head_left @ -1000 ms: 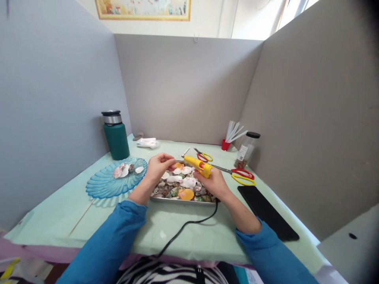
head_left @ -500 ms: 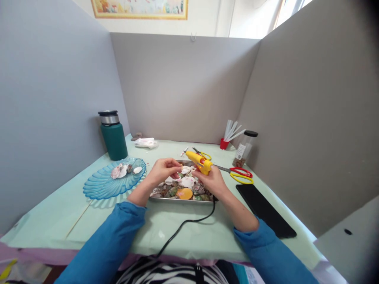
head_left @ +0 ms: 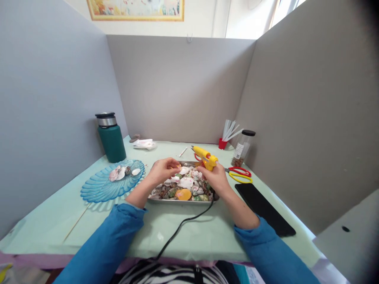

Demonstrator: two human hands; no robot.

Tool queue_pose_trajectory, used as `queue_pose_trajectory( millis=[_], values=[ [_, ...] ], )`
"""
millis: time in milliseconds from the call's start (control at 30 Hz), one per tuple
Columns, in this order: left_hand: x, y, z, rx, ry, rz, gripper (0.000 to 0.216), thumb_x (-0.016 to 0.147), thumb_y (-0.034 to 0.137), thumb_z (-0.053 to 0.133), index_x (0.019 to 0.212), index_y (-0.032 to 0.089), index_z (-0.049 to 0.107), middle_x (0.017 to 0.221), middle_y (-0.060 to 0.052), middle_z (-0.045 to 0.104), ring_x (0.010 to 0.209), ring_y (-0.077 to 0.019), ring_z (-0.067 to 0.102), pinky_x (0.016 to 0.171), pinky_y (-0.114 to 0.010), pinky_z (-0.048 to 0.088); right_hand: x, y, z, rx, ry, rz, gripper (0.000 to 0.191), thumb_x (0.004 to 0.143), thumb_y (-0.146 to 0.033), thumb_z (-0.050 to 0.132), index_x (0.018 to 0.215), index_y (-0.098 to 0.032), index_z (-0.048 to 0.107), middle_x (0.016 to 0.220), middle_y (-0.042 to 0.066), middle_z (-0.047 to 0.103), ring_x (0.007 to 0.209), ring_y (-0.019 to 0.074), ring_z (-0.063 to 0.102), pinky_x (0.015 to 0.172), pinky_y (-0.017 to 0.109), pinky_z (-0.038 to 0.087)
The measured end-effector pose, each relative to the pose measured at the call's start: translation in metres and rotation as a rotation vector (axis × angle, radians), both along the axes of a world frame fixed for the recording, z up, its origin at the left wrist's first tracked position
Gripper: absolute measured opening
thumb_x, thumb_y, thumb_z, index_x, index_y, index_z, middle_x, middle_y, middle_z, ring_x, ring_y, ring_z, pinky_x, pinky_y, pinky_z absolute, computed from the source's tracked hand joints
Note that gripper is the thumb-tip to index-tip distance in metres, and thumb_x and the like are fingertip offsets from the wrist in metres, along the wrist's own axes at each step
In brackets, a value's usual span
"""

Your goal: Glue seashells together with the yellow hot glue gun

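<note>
Right hand [head_left: 217, 179] is gripping a yellow glue gun [head_left: 205, 155], nozzle pointing away and leftward over the tray's far edge. Left hand [head_left: 162, 173] is hovering at the tray's far left, thumb and forefinger almost meeting; cannot tell whether anything is pinched between them. Metal tray [head_left: 182, 202] is lying mid-tabletop [head_left: 154, 225], carrying heaped shells [head_left: 186, 182]; an orange shell [head_left: 183, 194] is resting by its near edge. Black cord [head_left: 180, 227] is running from the tray's near right corner over the tabletop's near edge. Blue scalloped plate [head_left: 97, 187] is sitting toward the left edge, green bottle [head_left: 111, 144] standing just behind. Black slab [head_left: 265, 209] is lying along the right edge; jar [head_left: 245, 146] is standing near the far right corner.
</note>
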State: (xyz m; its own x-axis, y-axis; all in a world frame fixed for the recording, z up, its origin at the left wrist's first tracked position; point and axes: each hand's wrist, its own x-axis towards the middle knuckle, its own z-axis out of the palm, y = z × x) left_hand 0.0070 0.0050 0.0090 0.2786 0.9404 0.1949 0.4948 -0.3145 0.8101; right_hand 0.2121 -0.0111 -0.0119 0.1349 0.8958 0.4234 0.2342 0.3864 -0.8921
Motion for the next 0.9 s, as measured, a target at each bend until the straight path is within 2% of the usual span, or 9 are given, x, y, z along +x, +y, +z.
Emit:
queue_pose_trajectory(
  millis=[100, 167, 267, 367, 500, 667, 800, 900],
  values=[
    [0.012, -0.004, 0.005, 0.153, 0.443, -0.01, 0.026, 0.069, 0.032, 0.063, 0.091, 0.02, 0.068, 0.086, -0.004, 0.07, 0.077, -0.0201, 0.064, 0.068, -0.028, 0.046, 0.001, 0.0, 0.004, -0.02, 0.079, -0.085, 0.026, 0.065, -0.029, 0.066, 0.085, -0.013, 0.066, 0.057, -0.001, 0.058, 0.047, 0.0111, 0.049, 0.049, 0.025, 0.041],
    [0.024, -0.009, 0.005, 0.17, 0.677, -0.002, 0.026, 0.067, 0.034, 0.063, 0.09, 0.021, 0.068, 0.088, -0.005, 0.07, 0.082, -0.0231, 0.064, 0.07, -0.03, 0.046, 0.0, 0.0, 0.005, -0.041, 0.115, -0.119, 0.028, 0.065, -0.03, 0.067, 0.087, -0.012, 0.066, 0.058, -0.001, 0.058, 0.045, 0.0101, 0.047, 0.047, 0.024, 0.041],
    [0.038, -0.012, 0.001, 0.218, 0.876, 0.022, 0.033, 0.067, 0.034, 0.061, 0.097, 0.02, 0.067, 0.097, -0.01, 0.067, 0.089, -0.027, 0.063, 0.07, -0.031, 0.046, -0.001, 0.0, 0.004, -0.043, 0.151, -0.126, 0.029, 0.065, -0.03, 0.067, 0.087, -0.013, 0.066, 0.06, -0.001, 0.058, 0.046, 0.0096, 0.047, 0.046, 0.023, 0.04],
    [0.044, -0.011, -0.003, 0.237, 0.934, 0.003, 0.035, 0.068, 0.033, 0.059, 0.099, 0.018, 0.065, 0.104, -0.013, 0.063, 0.093, -0.0276, 0.062, 0.072, -0.032, 0.046, -0.002, 0.002, 0.001, -0.032, 0.16, -0.114, 0.027, 0.065, -0.031, 0.068, 0.084, -0.013, 0.065, 0.059, -0.002, 0.057, 0.046, 0.0097, 0.047, 0.045, 0.023, 0.04],
    [0.043, -0.008, -0.005, 0.195, 0.871, 0.009, 0.041, 0.063, 0.03, 0.063, 0.102, 0.016, 0.059, 0.107, -0.013, 0.06, 0.094, -0.0255, 0.06, 0.075, -0.03, 0.046, -0.003, 0.002, 0.0, -0.022, 0.149, -0.099, 0.027, 0.064, -0.032, 0.068, 0.083, -0.013, 0.064, 0.056, -0.003, 0.056, 0.045, 0.0099, 0.047, 0.044, 0.024, 0.039],
    [0.036, -0.003, -0.012, 0.109, 0.669, 0.092, 0.043, 0.06, 0.024, 0.066, 0.101, 0.018, 0.055, 0.094, -0.009, 0.064, 0.084, -0.0235, 0.061, 0.065, -0.027, 0.042, -0.005, -0.003, 0.005, -0.041, 0.191, -0.052, 0.031, 0.063, -0.033, 0.069, 0.086, -0.012, 0.064, 0.062, -0.001, 0.058, 0.046, 0.0092, 0.047, 0.045, 0.024, 0.041],
    [0.021, 0.002, -0.014, 0.041, 0.283, 0.125, 0.034, 0.059, 0.019, 0.066, 0.093, 0.017, 0.06, 0.082, -0.004, 0.063, 0.068, -0.016, 0.057, 0.056, -0.023, 0.038, -0.007, -0.008, 0.008, -0.047, 0.252, 0.017, 0.033, 0.063, -0.033, 0.069, 0.089, -0.014, 0.061, 0.058, -0.004, 0.055, 0.044, 0.0081, 0.044, 0.044, 0.022, 0.039],
    [0.012, 0.0, -0.014, -0.14, -0.053, 0.065, 0.025, 0.064, 0.026, 0.065, 0.087, 0.015, 0.062, 0.061, 0.002, 0.055, 0.047, -0.0086, 0.044, 0.044, -0.02, 0.031, -0.01, -0.011, 0.009, -0.053, 0.268, 0.074, 0.032, 0.065, -0.033, 0.069, 0.09, -0.015, 0.06, 0.056, -0.005, 0.053, 0.044, 0.0081, 0.044, 0.043, 0.022, 0.039]
  ],
)
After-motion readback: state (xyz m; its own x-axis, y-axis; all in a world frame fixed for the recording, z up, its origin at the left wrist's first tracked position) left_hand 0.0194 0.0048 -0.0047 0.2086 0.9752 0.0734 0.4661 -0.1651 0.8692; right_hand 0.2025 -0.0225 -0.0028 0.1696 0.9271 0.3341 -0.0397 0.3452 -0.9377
